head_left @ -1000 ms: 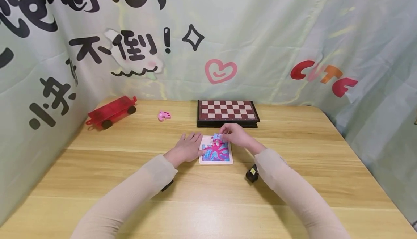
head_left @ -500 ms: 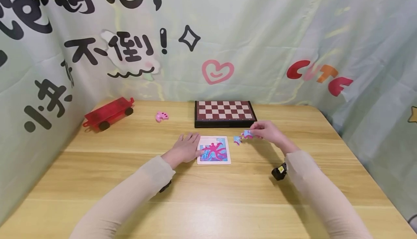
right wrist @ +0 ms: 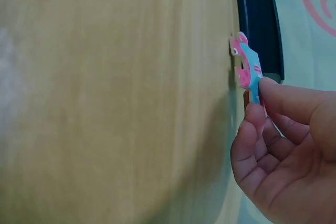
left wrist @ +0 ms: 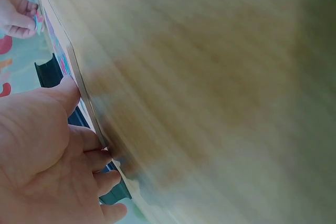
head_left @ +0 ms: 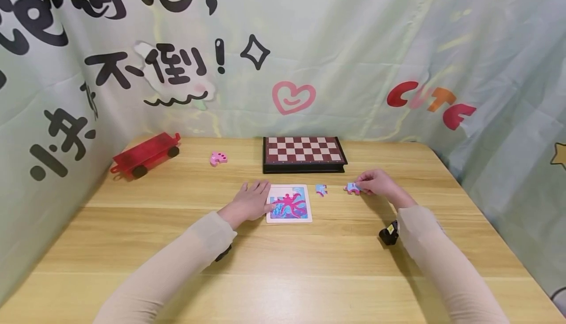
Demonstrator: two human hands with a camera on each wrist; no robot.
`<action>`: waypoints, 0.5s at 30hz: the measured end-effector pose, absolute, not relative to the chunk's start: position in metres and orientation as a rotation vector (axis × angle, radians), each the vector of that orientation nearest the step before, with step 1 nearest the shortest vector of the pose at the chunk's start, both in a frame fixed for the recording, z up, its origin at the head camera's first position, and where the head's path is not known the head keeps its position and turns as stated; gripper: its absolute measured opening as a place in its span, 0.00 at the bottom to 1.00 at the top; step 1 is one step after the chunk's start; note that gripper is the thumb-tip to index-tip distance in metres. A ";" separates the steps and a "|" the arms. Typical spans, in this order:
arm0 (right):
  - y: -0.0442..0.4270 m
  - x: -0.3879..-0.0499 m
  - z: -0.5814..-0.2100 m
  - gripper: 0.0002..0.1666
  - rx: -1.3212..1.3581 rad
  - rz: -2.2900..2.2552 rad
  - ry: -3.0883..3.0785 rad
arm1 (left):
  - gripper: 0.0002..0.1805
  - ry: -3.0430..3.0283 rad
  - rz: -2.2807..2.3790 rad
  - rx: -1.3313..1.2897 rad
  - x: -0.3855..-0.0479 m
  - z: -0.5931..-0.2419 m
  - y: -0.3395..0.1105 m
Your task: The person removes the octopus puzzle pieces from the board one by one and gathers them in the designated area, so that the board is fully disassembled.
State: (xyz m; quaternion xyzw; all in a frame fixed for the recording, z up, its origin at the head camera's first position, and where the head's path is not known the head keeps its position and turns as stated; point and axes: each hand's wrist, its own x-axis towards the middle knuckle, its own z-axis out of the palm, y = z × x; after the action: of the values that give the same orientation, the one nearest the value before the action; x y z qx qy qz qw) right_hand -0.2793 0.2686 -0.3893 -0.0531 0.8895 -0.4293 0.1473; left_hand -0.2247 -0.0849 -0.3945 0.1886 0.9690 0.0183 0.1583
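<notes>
A square jigsaw tray with a pink octopus picture, partly filled, lies flat on the table; its upper left shows bare pale backing. My left hand rests at the tray's left side, fingers extended and thumb over its edge. In the left wrist view, the left hand touches that edge. To the right, my right hand pinches a blue-and-pink puzzle piece between thumb and fingers. The right wrist view shows the piece tilted on edge. A smaller puzzle piece lies between tray and right hand.
Behind the tray stands a dark chessboard box. A pink puzzle-like piece with dark dots lies at the back left, near a red toy wagon. Printed curtains close off the back and sides of the wooden table.
My right hand has moved from above the tray to the right, carrying the puzzle piece, and come lower. The smaller piece beside the tray has come into view. My left hand stays put.
</notes>
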 end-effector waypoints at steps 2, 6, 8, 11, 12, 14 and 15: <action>0.268 -0.281 -0.391 0.11 -0.166 -1.210 2.576 | 0.40 2.775 0.054 0.539 -0.225 -0.395 -0.085; 0.264 -0.282 -0.391 0.10 -0.186 -1.152 2.621 | 0.40 2.779 0.060 0.540 -0.225 -0.395 -0.085; 0.262 -0.283 -0.391 0.10 -0.194 -1.125 2.641 | 0.40 2.781 0.064 0.542 -0.225 -0.396 -0.085; 0.260 -0.284 -0.392 0.09 -0.195 -1.101 2.652 | 0.40 2.781 0.061 0.544 -0.225 -0.397 -0.085; 0.260 -0.285 -0.392 0.09 -0.189 -1.093 2.655 | 0.40 2.781 0.059 0.545 -0.225 -0.397 -0.085; 0.260 -0.285 -0.392 0.09 -0.178 -1.073 2.662 | 0.40 2.778 0.053 0.545 -0.225 -0.397 -0.085; 0.259 -0.286 -0.393 0.09 -0.172 -1.063 2.666 | 0.40 2.777 0.055 0.545 -0.225 -0.397 -0.085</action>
State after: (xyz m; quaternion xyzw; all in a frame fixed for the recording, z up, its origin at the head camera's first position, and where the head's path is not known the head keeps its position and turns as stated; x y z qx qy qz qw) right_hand -0.2858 0.2594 -0.3927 -0.0593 0.9191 -0.3663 0.1327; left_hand -0.2248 -0.0854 -0.3968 0.1903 0.9692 0.0192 0.1549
